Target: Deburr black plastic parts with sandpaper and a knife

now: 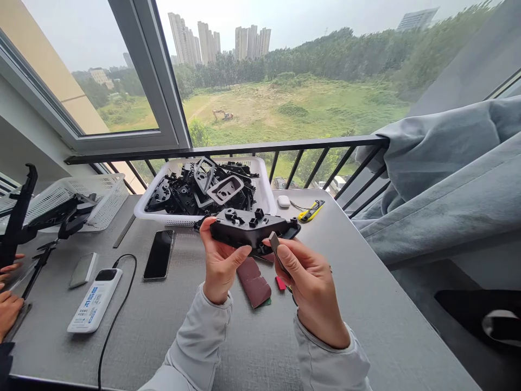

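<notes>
Clock from the black plastic part in hand. Largest first: we see the surface [378, 304] under everything, then the white basket [171, 219] at 11 o'clock, heaped with similar-looking black pieces, likely placed there to be in reach while leaving the near side free for the hands. The black plastic part [248, 233] is held up off the surface, in front of the basket; the left hand [220, 266] grips its 9 o'clock end, fingers wrapped on it and thumb along the lower edge, probably to steady it and present that edge to the right. Power bank [94, 304] at 8 and phone [158, 255] just under 9, presumably set aside. Brown abrasive-looking sheet [253, 282] at 6, close to the hands; yellow cutter [311, 212] at 2. Right hand [313, 282] at 4: fingers pinched narrow on a small flat strip [275, 245], its tip angled up at the part's lower edge, perhaps for control; contact we can't tell. Materials: surface grey, fabric-like grain; basket perforated plastic; part dark, moulded, angular, with raised square bosses; phone glossy, rectangular; sheet matte, ragged-edged; strip grey-brown, straight-sided, material unclear.
</notes>
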Action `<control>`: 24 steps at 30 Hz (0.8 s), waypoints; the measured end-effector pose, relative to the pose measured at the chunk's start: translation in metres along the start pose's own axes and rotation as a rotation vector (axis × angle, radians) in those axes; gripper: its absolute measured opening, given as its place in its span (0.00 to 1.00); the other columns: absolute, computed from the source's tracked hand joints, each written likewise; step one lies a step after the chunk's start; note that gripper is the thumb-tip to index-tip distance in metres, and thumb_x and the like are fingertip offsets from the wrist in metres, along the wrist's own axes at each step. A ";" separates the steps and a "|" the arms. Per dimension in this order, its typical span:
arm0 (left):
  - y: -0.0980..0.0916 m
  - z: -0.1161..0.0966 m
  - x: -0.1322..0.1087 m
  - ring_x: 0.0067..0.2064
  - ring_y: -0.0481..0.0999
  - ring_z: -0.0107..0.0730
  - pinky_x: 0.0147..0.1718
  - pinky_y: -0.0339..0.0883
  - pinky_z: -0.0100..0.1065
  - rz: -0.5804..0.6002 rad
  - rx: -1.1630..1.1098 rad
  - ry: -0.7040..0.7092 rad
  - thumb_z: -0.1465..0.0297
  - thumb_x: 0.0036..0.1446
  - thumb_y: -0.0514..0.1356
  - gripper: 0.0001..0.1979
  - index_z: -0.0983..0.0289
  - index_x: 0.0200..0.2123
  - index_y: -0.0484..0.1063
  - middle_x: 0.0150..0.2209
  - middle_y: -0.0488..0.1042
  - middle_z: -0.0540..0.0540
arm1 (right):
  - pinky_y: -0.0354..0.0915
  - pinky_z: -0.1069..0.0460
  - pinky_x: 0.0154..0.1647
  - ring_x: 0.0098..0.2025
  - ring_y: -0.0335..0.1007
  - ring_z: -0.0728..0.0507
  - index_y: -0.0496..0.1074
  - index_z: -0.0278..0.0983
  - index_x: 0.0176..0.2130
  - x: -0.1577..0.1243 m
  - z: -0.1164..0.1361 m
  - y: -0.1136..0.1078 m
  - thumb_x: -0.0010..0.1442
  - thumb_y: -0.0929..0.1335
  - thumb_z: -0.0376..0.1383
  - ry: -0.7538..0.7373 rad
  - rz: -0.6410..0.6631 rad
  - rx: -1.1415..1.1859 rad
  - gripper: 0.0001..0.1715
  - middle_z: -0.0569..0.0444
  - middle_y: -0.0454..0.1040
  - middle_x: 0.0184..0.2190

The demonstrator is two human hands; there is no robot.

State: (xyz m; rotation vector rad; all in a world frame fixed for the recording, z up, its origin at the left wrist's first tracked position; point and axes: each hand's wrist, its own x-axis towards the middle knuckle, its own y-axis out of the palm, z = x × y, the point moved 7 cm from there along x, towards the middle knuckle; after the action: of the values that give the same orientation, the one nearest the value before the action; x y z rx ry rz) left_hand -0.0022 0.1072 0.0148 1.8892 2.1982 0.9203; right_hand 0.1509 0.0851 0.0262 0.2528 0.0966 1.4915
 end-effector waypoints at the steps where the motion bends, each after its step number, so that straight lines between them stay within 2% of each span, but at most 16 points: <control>1: 0.000 0.000 0.000 0.41 0.75 0.27 0.45 0.71 0.32 -0.007 0.004 0.000 0.65 0.42 0.72 0.36 0.48 0.52 0.58 0.43 0.71 0.48 | 0.47 0.56 0.14 0.17 0.50 0.54 0.80 0.36 0.36 0.000 0.000 0.001 0.53 0.71 0.52 -0.003 0.005 -0.007 0.23 0.59 0.59 0.19; 3: -0.001 0.001 0.001 0.42 0.75 0.27 0.45 0.70 0.31 -0.015 0.010 -0.001 0.66 0.41 0.73 0.39 0.47 0.54 0.57 0.45 0.71 0.48 | 0.47 0.56 0.14 0.16 0.50 0.54 0.80 0.36 0.36 0.001 0.000 0.005 0.54 0.71 0.53 -0.009 0.030 -0.020 0.23 0.60 0.57 0.17; 6: 0.000 0.001 0.000 0.51 0.73 0.31 0.51 0.68 0.33 -0.028 0.011 0.006 0.67 0.40 0.74 0.47 0.44 0.59 0.52 0.53 0.69 0.51 | 0.47 0.56 0.14 0.16 0.49 0.53 0.80 0.36 0.37 0.001 0.000 0.010 0.54 0.70 0.53 -0.010 0.063 -0.052 0.24 0.61 0.56 0.16; 9: 0.003 0.002 -0.001 0.57 0.70 0.34 0.55 0.65 0.37 -0.004 0.016 -0.020 0.65 0.46 0.71 0.48 0.42 0.63 0.46 0.59 0.65 0.52 | 0.46 0.56 0.13 0.16 0.49 0.53 0.80 0.36 0.39 0.002 -0.004 0.014 0.55 0.69 0.53 0.016 0.063 -0.073 0.24 0.61 0.56 0.16; 11: 0.007 0.005 -0.003 0.53 0.73 0.35 0.52 0.68 0.39 0.052 0.012 -0.072 0.63 0.50 0.68 0.44 0.43 0.64 0.46 0.57 0.68 0.54 | 0.46 0.56 0.13 0.16 0.49 0.53 0.80 0.36 0.39 0.003 -0.008 0.015 0.55 0.69 0.53 0.034 0.047 -0.045 0.24 0.61 0.57 0.16; 13: 0.010 0.007 -0.006 0.46 0.76 0.35 0.44 0.73 0.37 0.101 0.002 -0.113 0.63 0.51 0.67 0.42 0.45 0.64 0.48 0.51 0.72 0.55 | 0.46 0.56 0.13 0.16 0.49 0.53 0.80 0.36 0.39 0.004 -0.011 0.014 0.55 0.70 0.52 0.039 0.031 -0.003 0.24 0.61 0.57 0.16; 15: 0.011 0.007 -0.008 0.40 0.78 0.34 0.35 0.75 0.34 0.107 -0.009 -0.126 0.64 0.52 0.67 0.41 0.45 0.64 0.48 0.46 0.75 0.54 | 0.46 0.56 0.14 0.16 0.49 0.54 0.80 0.36 0.39 0.005 -0.013 0.015 0.55 0.70 0.52 0.035 0.029 0.030 0.24 0.61 0.58 0.15; 17: 0.010 0.006 -0.009 0.37 0.77 0.31 0.32 0.74 0.32 0.070 -0.025 -0.111 0.64 0.52 0.67 0.40 0.45 0.63 0.50 0.43 0.75 0.53 | 0.48 0.56 0.14 0.16 0.50 0.54 0.80 0.36 0.39 0.005 -0.014 0.018 0.55 0.70 0.52 0.031 0.048 0.037 0.23 0.59 0.63 0.17; 20: 0.005 0.004 -0.008 0.33 0.76 0.26 0.33 0.72 0.29 -0.017 -0.054 -0.067 0.65 0.52 0.67 0.35 0.44 0.60 0.55 0.40 0.75 0.49 | 0.50 0.56 0.14 0.16 0.51 0.54 0.80 0.36 0.38 0.004 -0.014 0.025 0.54 0.70 0.51 0.037 0.071 0.017 0.23 0.57 0.68 0.22; 24: -0.005 0.001 -0.006 0.30 0.73 0.21 0.33 0.70 0.24 -0.161 -0.061 -0.018 0.64 0.52 0.66 0.30 0.46 0.56 0.60 0.38 0.73 0.46 | 0.48 0.57 0.13 0.16 0.52 0.55 0.80 0.36 0.34 0.004 -0.016 0.036 0.51 0.72 0.53 0.057 0.107 0.032 0.24 0.59 0.62 0.20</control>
State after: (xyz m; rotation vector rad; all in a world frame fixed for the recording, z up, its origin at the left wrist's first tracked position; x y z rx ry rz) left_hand -0.0050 0.1019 0.0098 1.6596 2.2454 0.9260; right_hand 0.1126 0.0925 0.0194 0.2445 0.1545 1.6051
